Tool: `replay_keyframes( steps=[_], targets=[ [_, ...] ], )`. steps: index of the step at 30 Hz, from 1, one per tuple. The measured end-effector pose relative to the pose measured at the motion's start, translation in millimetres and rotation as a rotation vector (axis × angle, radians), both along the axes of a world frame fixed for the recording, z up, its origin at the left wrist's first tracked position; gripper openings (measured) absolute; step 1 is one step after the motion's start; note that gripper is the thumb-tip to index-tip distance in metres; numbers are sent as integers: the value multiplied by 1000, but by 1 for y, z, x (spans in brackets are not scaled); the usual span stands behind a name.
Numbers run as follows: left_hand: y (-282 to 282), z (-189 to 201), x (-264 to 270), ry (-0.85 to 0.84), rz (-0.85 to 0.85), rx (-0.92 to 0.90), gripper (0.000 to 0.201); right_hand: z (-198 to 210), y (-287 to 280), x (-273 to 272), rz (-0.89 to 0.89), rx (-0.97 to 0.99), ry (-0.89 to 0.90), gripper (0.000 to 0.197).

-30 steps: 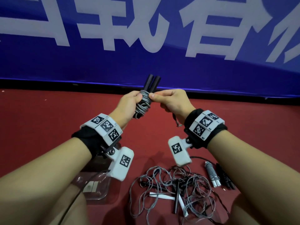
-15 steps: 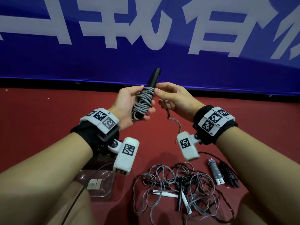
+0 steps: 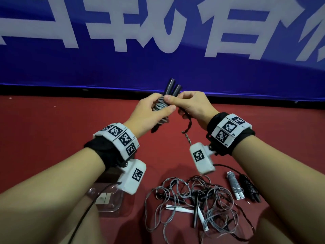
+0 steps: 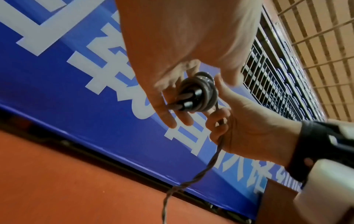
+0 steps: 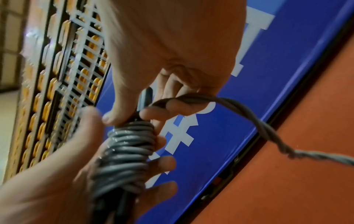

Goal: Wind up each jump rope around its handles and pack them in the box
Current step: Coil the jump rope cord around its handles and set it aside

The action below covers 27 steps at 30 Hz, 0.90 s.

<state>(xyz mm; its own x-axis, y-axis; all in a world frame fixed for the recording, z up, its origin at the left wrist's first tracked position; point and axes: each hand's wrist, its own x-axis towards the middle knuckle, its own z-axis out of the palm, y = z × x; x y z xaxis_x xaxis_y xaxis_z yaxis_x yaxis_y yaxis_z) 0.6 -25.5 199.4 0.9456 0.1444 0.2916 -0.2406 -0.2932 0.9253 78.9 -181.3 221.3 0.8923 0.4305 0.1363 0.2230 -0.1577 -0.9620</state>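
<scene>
My left hand [image 3: 149, 111] grips a jump rope bundle: two black handles [image 3: 173, 88] side by side with grey rope coiled [image 3: 161, 107] around them. It is held up in front of the blue banner. My right hand [image 3: 188, 103] pinches the rope at the top of the coil, thumb against the handles. The twisted loose tail [image 3: 187, 132] hangs from its curled fingers. In the right wrist view the tail [image 5: 258, 121] loops over my fingers beside the coil [image 5: 126, 151]. The left wrist view shows the bundle's end [image 4: 197, 94] between both hands.
On the red floor below lies a tangle of unwound ropes [image 3: 193, 199] with black and white handles. Two wound ropes lie to its right, one white-handled [image 3: 234, 185], one black [image 3: 249, 188]. A clear plastic box [image 3: 109, 199] sits at the lower left, partly behind my left wrist camera.
Half a second ago my right hand was off the bundle, drawing the tail out. It has come back to the coil, and both handle tips now show above the hands.
</scene>
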Motion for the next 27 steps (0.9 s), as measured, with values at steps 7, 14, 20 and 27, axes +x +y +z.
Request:
replay_keyframes(
  steps=[7, 14, 20, 27],
  targets=[
    [5, 5, 1, 184, -31, -365, 19, -3, -7, 5, 151, 27, 21, 18],
    [5, 12, -1, 310, -91, -613, 46, -6, 1, -1, 168, 78, 22, 15],
    [2, 30, -10, 274, -264, -718, 39, 12, -3, -2, 432, 142, 172, 45],
    [-3, 33, -8, 243, -227, -596, 38, 21, -8, -5, 346, 162, 65, 36]
  ],
)
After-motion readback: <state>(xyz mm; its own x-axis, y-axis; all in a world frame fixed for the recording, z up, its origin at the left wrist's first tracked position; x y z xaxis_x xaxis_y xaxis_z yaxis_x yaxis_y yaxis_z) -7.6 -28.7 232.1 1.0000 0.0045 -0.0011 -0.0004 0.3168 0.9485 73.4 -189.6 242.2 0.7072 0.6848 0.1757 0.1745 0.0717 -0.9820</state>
